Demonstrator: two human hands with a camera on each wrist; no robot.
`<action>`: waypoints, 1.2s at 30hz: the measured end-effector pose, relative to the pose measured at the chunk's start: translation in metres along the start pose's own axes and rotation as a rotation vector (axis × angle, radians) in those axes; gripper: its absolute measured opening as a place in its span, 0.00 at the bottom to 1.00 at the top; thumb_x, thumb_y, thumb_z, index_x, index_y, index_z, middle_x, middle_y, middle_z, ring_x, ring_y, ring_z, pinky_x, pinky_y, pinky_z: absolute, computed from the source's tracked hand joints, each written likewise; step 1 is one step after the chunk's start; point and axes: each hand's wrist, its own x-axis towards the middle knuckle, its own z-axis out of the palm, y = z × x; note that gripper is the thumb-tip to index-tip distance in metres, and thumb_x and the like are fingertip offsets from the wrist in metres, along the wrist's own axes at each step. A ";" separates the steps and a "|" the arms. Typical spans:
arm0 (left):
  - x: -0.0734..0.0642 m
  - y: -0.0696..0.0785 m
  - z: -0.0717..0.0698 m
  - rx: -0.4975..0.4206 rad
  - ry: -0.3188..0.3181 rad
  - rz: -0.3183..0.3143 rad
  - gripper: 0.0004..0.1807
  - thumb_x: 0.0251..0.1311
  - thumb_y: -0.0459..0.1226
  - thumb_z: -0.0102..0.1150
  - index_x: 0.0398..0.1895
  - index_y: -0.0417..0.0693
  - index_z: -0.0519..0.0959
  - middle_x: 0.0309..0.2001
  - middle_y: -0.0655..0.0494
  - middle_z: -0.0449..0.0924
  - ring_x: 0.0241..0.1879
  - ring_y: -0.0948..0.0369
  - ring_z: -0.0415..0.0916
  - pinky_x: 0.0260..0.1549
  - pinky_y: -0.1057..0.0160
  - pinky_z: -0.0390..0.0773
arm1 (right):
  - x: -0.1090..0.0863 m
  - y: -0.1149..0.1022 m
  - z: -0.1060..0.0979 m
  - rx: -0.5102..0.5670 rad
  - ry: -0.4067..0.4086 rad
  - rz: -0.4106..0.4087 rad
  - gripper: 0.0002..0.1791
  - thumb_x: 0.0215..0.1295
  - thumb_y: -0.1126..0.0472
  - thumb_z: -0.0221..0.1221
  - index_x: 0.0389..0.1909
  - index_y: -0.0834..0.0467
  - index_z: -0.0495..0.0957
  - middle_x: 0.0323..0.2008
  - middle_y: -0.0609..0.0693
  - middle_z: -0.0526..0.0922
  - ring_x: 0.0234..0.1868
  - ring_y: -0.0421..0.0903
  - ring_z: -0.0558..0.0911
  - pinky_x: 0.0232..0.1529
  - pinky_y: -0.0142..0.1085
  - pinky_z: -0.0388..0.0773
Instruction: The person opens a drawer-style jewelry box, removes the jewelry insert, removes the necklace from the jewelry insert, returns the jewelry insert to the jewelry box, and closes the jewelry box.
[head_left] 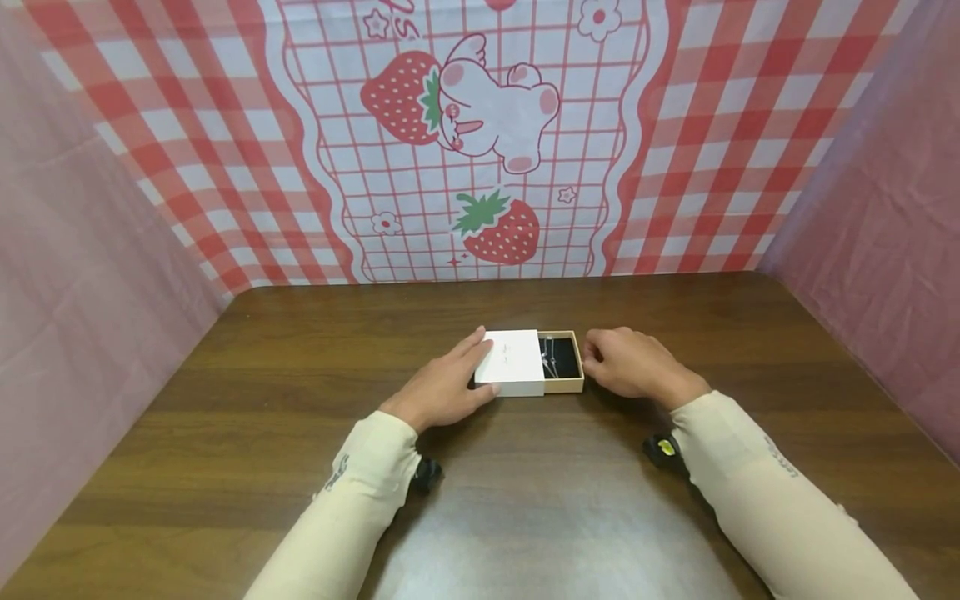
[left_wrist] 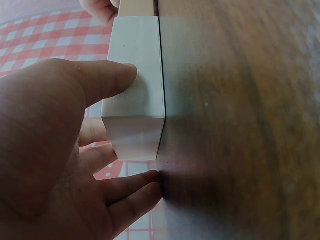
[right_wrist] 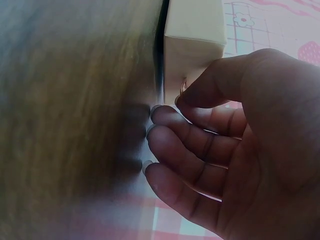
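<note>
A small jewelry box lies on the table, its white sleeve [head_left: 512, 362] slid partly off a beige drawer [head_left: 564, 386]. Inside the drawer, thin silver chains [head_left: 550, 357] lie on a black pad [head_left: 568, 358]. My left hand [head_left: 450, 383] grips the sleeve at its left end, the thumb on the near side and fingers toward the far side. At the drawer's right end, my right hand [head_left: 633, 362] pinches a small pull loop [right_wrist: 183, 86] between thumb and forefinger. Its other fingers curl loosely beside the tabletop in the right wrist view.
The box sits on a brown wooden table [head_left: 300, 358]. Behind the table's far edge hangs a red-and-white checked cloth [head_left: 697, 150] with strawberries. Pink curtains [head_left: 90, 250] flank both sides. A dark device [head_left: 662, 450] is strapped under the right wrist.
</note>
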 end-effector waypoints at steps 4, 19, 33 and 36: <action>0.000 0.000 0.000 0.000 0.001 0.003 0.41 0.70 0.53 0.55 0.80 0.52 0.53 0.81 0.57 0.42 0.76 0.57 0.51 0.71 0.54 0.57 | 0.000 0.001 0.000 0.003 -0.003 -0.001 0.04 0.66 0.58 0.58 0.31 0.53 0.77 0.24 0.47 0.75 0.27 0.45 0.74 0.28 0.39 0.71; 0.000 0.001 0.002 -0.017 -0.006 -0.001 0.41 0.70 0.53 0.56 0.80 0.52 0.54 0.81 0.59 0.41 0.75 0.56 0.52 0.71 0.53 0.58 | -0.004 0.002 -0.002 -0.010 -0.006 -0.002 0.04 0.66 0.58 0.58 0.31 0.53 0.77 0.25 0.46 0.75 0.27 0.45 0.74 0.29 0.41 0.70; -0.001 0.001 0.001 -0.012 -0.006 -0.003 0.41 0.69 0.53 0.55 0.80 0.53 0.53 0.81 0.59 0.41 0.76 0.56 0.51 0.71 0.53 0.57 | -0.004 0.004 -0.001 -0.017 0.007 -0.001 0.05 0.66 0.58 0.58 0.30 0.53 0.76 0.24 0.46 0.75 0.27 0.45 0.73 0.28 0.40 0.69; -0.001 -0.001 0.001 -0.007 -0.003 -0.007 0.41 0.69 0.53 0.55 0.80 0.53 0.53 0.81 0.59 0.41 0.76 0.56 0.51 0.71 0.53 0.57 | -0.004 0.004 -0.001 -0.021 0.008 0.000 0.05 0.65 0.58 0.58 0.30 0.52 0.76 0.24 0.46 0.75 0.27 0.45 0.73 0.28 0.40 0.69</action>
